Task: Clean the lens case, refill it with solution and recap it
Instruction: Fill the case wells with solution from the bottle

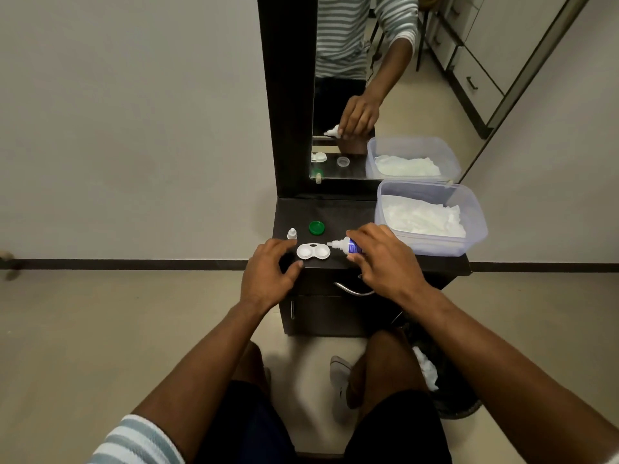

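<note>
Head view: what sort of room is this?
Probably a bedroom or dressing corner: a tall mirror above a dark vanity, drawers reflected behind, lens case on top.

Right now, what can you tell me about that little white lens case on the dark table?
The lens case is white, looks like plastic, and has two round shallow cups joined by a narrow bridge. Both cups are uncapped and face up. It lies flat near the front edge of the dark table. The right hand holds a bottle tipped sideways, its nozzle beside the right cup. The left hand is close to its left end; whether they touch is unclear.
</note>
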